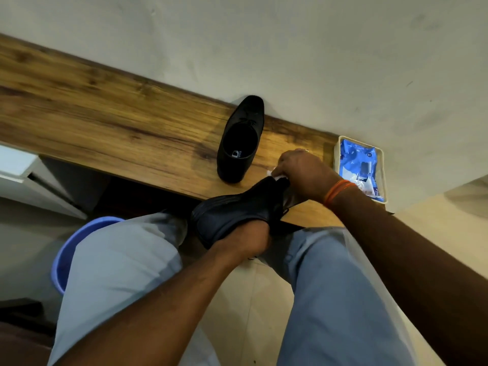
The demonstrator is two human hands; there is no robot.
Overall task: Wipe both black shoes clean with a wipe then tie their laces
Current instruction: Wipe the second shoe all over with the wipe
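Observation:
One black shoe [241,138] stands on the wooden tabletop [105,120] with its toe toward the wall and its laces loose. The second black shoe [237,210] is tipped sole-up at the table's near edge. My left hand [245,237] reaches into it from below and holds it; the fingers are hidden inside. My right hand [303,173] grips a white wipe [276,175] and presses it against the toe end of this shoe. An orange thread band circles my right wrist.
A cream tray [336,154] holding a blue wipes pack [359,165] sits at the table's right end by the wall. A blue plastic tub [66,257] is on the floor beside my left knee. A white cabinet [15,165] stands at the left.

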